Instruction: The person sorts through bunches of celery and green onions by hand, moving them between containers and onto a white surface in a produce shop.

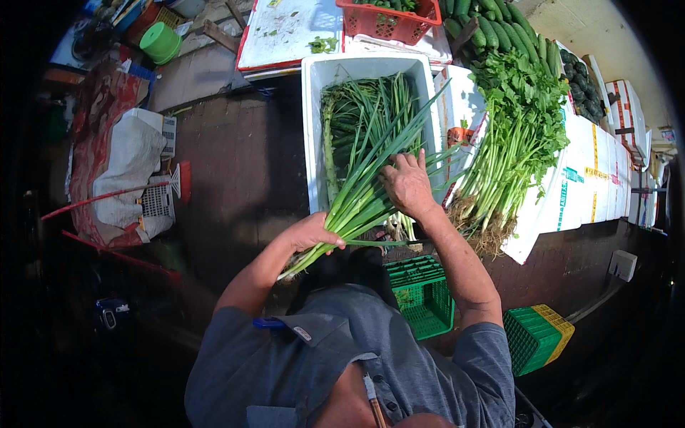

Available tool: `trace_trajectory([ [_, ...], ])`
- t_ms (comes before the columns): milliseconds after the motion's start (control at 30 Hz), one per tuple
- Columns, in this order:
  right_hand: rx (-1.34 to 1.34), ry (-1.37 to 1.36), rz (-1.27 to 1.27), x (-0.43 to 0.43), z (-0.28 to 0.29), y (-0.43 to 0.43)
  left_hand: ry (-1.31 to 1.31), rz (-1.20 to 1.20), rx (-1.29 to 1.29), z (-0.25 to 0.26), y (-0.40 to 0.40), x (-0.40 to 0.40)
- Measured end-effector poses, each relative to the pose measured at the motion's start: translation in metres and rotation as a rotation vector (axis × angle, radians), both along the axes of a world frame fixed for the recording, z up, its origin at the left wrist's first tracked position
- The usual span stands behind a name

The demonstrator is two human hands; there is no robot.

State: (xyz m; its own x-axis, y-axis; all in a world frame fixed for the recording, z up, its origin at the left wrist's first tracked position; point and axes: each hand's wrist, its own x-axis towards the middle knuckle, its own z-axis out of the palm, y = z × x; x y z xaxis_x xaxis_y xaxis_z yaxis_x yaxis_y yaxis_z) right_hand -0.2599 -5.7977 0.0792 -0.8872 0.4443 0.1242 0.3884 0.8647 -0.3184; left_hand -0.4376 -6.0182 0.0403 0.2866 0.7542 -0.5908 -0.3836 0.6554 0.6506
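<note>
My left hand is closed around the lower stalks of a bunch of scallions. The white root ends stick out below that hand, and the long green leaves fan up and right over a white foam box. Across the leaves lies my right hand, its fingers bent and partly apart; whether it pinches any leaf is hidden. Inside the box are more scallions and dark green cucumbers. More pale root ends hang at the box's near edge, below my right wrist.
Leafy celery with roots lies on foam boxes at the right, below piled cucumbers. A red basket stands behind. Green crates sit on the floor. A red-handled broom is at the left.
</note>
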Motion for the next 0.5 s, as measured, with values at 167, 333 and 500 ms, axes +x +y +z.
trace_trajectory([
  [167,-0.039,-0.011,0.061,0.001,-0.036,-0.002,-0.028,0.005,-0.083,-0.011,-0.009,-0.002],
  [333,-0.228,-0.362,0.201,-0.006,-0.026,0.001,-0.025,-0.007,-0.082,-0.013,-0.012,-0.004],
  [500,-0.180,-0.260,0.258,-0.005,-0.029,0.003,-0.011,-0.034,-0.103,-0.021,-0.012,-0.006],
])
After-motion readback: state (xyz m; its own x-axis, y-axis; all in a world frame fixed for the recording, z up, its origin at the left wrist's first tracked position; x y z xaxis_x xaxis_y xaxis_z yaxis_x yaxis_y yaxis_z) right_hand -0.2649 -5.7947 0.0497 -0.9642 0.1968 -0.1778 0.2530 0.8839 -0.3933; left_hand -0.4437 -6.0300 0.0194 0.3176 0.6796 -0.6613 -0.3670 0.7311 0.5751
